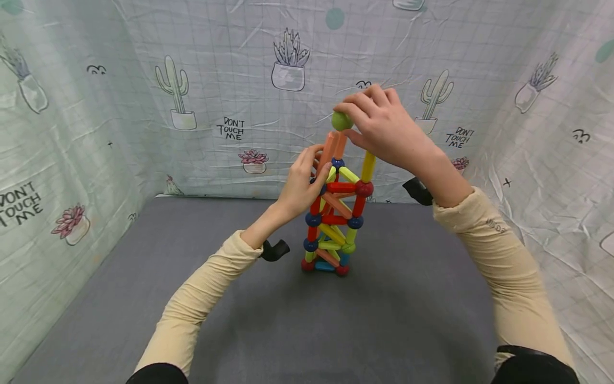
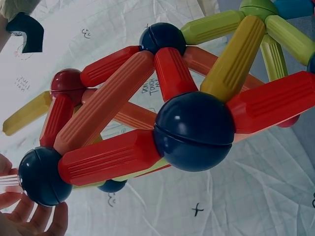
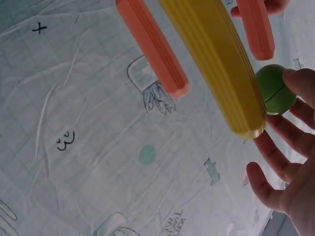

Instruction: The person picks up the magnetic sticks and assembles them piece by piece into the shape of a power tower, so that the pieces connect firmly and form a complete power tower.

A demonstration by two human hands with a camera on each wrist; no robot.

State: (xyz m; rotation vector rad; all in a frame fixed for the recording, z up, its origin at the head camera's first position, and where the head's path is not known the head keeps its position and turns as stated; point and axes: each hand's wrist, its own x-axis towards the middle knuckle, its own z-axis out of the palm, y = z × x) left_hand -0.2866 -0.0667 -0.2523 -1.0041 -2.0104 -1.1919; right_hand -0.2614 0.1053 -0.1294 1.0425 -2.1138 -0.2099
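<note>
A tower of magnetic rods and balls [image 1: 334, 219] stands upright on the grey table. Thumb and fingers of my left hand [image 1: 298, 186] hold an orange rod [image 1: 328, 150] at its upper left, just above a navy ball [image 2: 45, 176]. My right hand [image 1: 386, 127] pinches a green ball [image 1: 341, 121] between thumb and fingers over the tower's top. Below that ball rises a second orange rod [image 1: 341, 144]; whether they touch, I cannot tell. A yellow rod [image 1: 368, 167] points up from a red ball [image 1: 364, 189], near my right fingers.
The grey tabletop [image 1: 307, 325] spreads around the tower's base. A pale cloth [image 1: 216, 96] printed with cacti hangs behind and along both sides. Black wrist-worn pieces [image 1: 274, 250] stick out beside my wrists.
</note>
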